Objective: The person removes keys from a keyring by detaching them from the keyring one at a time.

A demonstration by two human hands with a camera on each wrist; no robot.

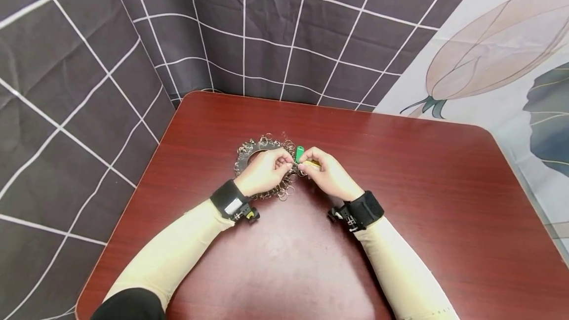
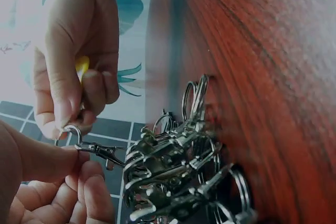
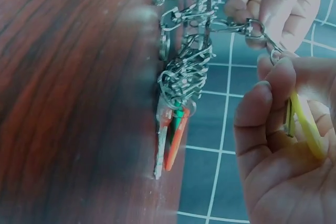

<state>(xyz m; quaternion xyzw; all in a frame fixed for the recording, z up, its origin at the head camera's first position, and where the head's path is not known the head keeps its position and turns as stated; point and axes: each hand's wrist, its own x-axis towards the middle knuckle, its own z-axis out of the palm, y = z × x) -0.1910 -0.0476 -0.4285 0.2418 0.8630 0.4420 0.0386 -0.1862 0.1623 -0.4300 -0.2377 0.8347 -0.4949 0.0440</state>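
Precisely between my fingertips, near the rim of the dark ring-shaped plate (image 1: pixel 242 160), is a small metal ring (image 2: pixel 77 131), at the end of a swivel snap clasp (image 2: pixel 105 152). Whether the two are fully linked, I cannot tell. My left hand (image 1: pixel 265 169) pinches the clasp's end between thumb and forefinger, with the other fingers loosely bent; I think this grip hinders the clasp from turning. My right hand (image 1: pixel 328 174) is mostly closed, its thumb and fingertips pinching at the metal ring, while a yellow key tag (image 3: pixel 308 128) lies within the curled fingers, perhaps so that it does not disturb the fingertips. Beside the tag shows a narrow metal piece (image 3: pixel 289 118), probably a key.

The clasp stands out from the crowded clasps (image 2: pixel 173 163) around the plate, which presumably gives my fingers more room. At the plate's right side are a green tag (image 1: pixel 300 153) and an orange tag (image 3: pixel 177 141), with a silver key (image 3: pixel 159 153) near them. All this rests on the reddish wooden table (image 1: pixel 422 201), before a grey checked curtain (image 1: pixel 266 19).
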